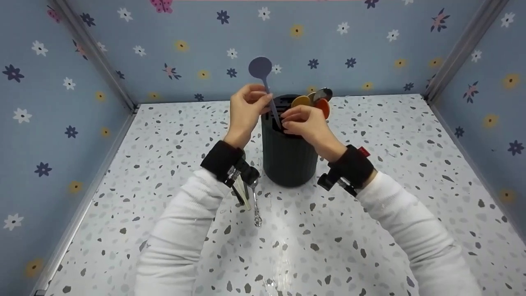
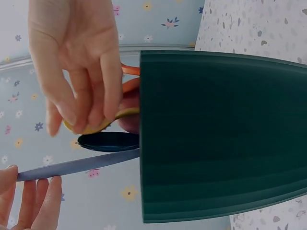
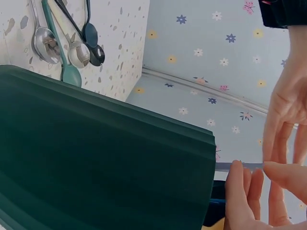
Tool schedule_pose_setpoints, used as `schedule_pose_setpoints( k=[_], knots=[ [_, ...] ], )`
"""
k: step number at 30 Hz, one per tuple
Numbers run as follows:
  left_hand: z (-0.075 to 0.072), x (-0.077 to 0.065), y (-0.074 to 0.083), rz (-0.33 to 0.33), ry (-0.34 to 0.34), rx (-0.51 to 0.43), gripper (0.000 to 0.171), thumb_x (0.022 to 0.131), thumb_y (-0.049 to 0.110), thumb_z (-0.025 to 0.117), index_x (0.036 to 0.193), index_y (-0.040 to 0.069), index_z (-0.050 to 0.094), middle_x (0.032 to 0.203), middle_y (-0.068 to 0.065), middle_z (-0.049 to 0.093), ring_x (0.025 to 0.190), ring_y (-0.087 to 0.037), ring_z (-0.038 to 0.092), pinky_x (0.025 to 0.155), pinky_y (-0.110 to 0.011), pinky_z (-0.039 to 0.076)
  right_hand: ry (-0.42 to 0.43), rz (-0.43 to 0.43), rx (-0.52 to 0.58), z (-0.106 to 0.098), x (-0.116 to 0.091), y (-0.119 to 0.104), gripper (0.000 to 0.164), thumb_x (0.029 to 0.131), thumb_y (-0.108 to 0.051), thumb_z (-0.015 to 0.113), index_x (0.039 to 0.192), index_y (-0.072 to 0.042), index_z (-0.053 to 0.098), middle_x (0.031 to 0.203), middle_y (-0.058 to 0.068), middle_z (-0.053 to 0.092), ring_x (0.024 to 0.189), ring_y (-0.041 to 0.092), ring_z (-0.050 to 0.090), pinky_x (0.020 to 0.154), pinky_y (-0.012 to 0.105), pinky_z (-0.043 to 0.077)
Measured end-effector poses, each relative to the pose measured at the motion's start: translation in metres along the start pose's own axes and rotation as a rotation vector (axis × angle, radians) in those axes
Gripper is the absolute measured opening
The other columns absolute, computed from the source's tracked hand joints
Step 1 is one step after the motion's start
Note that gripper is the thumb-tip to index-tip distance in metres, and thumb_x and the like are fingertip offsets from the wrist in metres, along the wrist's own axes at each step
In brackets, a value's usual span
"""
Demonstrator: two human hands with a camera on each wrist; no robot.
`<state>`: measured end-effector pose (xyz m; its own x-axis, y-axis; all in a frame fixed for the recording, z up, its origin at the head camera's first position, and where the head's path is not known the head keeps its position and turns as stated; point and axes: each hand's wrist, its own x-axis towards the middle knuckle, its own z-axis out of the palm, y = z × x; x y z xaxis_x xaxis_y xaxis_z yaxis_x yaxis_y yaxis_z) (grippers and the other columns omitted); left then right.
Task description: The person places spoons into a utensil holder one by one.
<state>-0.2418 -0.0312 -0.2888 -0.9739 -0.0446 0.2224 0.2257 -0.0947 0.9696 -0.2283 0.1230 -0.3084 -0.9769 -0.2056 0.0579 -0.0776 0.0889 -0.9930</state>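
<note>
My left hand pinches the handle of a purple spoon between thumb and fingers. The spoon is tilted, its round head up and its lower end inside the slotted top of a dark green utensil holder. My right hand hovers over the holder's rim with loosely bent fingers, fingertips close beside the purple handle. In the right wrist view there is a gap between its thumb and fingers. A yellow spoon, an orange spoon and a shiny dark spoon stand in the holder behind the right hand.
Several spoons lie left of the holder, partly hidden by my left wrist in the head view. Among them are a silver spoon, a green spoon and a dark blue spoon. Flowered panels border the speckled table.
</note>
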Motion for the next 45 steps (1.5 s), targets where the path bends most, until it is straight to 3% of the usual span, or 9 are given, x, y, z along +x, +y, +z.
schedule_pose_setpoints(
  k=[10,17,21,28,39,45],
  knots=[
    [-0.004,0.005,-0.017,-0.042,0.023,0.056,0.025,0.087,0.002,0.059,0.109,-0.008,0.057,0.092,-0.013,0.059,0.085,-0.022,0.06,0.078,-0.03,0.056,-0.097,-0.015,0.029,0.001,-0.007,0.002,0.023,0.084,0.006,0.054,0.107,0.009,0.055,0.099,0.015,0.06,0.087,0.018,0.06,0.083,0.033,0.054],
    [-0.008,0.008,-0.027,-0.093,0.044,0.004,0.022,0.086,-0.002,0.058,0.107,-0.011,0.057,0.087,-0.014,0.059,0.071,-0.017,0.062,0.073,-0.03,0.057,-0.141,0.008,0.02,0.005,-0.014,0.006,0.023,0.084,0.004,0.057,0.106,0.007,0.057,0.099,0.017,0.06,0.091,0.026,0.061,0.083,0.032,0.055],
    [-0.014,0.009,-0.032,-0.103,0.059,0.0,0.022,0.087,-0.002,0.056,0.107,-0.012,0.059,0.088,-0.017,0.06,0.069,-0.017,0.061,0.071,-0.027,0.057,-0.169,0.012,0.009,0.007,-0.018,0.008,0.024,0.083,0.003,0.059,0.107,0.009,0.057,0.094,0.013,0.061,0.084,0.02,0.062,0.082,0.032,0.055],
    [-0.026,0.01,-0.042,-0.133,0.1,0.022,0.022,0.087,-0.001,0.056,0.105,-0.013,0.059,0.081,-0.007,0.057,0.063,-0.011,0.06,0.068,-0.025,0.057,-0.24,0.031,-0.012,0.006,-0.024,0.016,0.026,0.082,0.003,0.059,0.107,0.01,0.057,0.094,0.014,0.062,0.082,0.015,0.063,0.083,0.034,0.055],
    [-0.038,0.0,-0.066,-0.225,0.094,-0.002,0.024,0.087,-0.002,0.056,0.106,-0.017,0.056,0.076,-0.005,0.056,0.056,-0.006,0.058,0.063,-0.022,0.057,-0.31,0.081,-0.027,0.001,-0.031,0.036,0.03,0.083,0.0,0.06,0.109,0.013,0.054,0.095,0.013,0.061,0.092,0.032,0.061,0.084,0.035,0.054],
    [-0.043,-0.008,-0.08,-0.292,0.076,-0.001,0.024,0.086,-0.004,0.056,0.106,-0.017,0.055,0.074,-0.005,0.058,0.056,-0.007,0.059,0.065,-0.027,0.058,-0.356,0.099,-0.043,0.0,-0.034,0.045,0.028,0.084,-0.003,0.06,0.109,0.009,0.056,0.099,0.019,0.06,0.09,0.028,0.062,0.085,0.035,0.054]
  ],
)
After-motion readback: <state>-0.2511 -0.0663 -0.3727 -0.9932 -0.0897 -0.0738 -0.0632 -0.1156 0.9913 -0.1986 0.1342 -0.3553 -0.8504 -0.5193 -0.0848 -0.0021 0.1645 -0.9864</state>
